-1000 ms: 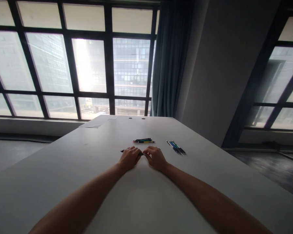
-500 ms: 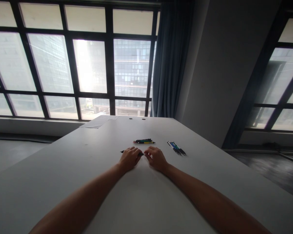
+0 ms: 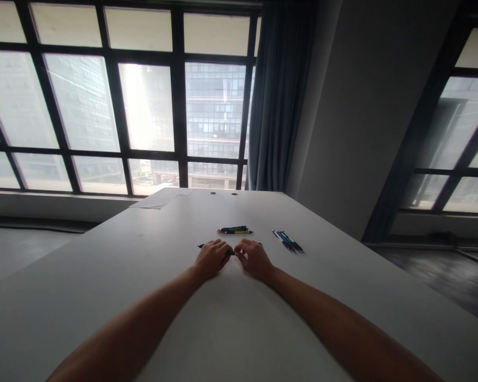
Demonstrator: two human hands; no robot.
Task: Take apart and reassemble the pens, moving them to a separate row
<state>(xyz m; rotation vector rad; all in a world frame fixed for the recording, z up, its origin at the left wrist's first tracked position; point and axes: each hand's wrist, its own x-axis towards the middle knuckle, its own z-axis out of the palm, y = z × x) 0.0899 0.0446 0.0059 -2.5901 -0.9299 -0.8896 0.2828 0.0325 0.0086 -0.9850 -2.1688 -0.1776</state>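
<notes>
Left hand: the left hand (image 3: 210,258) rests knuckles-up on the pale grey matte table (image 3: 103,276), out toward the middle of its top, fingers curled down over the left part of a thin dark pen (image 3: 231,252).
Right hand: the right hand (image 3: 255,258) lies just beside the left, fingertips nearly meeting it, curled the same way over the pen's right part.
Grip: both hands are closed lightly around the pen, pinching it near the gap between them; how tight the pinch is cannot be told at this size.
Dark pen: it lies crosswise, low against the table top; a short dark end pokes out past the left hand, a bit of barrel shows between the hands, and a small dark tip shows beyond the right hand.
Beyond the hands: a small bundle of pens with green, yellow and red barrels (image 3: 234,230) lies crosswise, near the hands on the side toward the far edge.
To the right: a second cluster of blue and black pens (image 3: 287,240) lies slanted, apart from the first bundle, nearer the table's right edge.
Far edge: a flat pale sheet of paper (image 3: 159,199) lies at the far left corner.
</notes>
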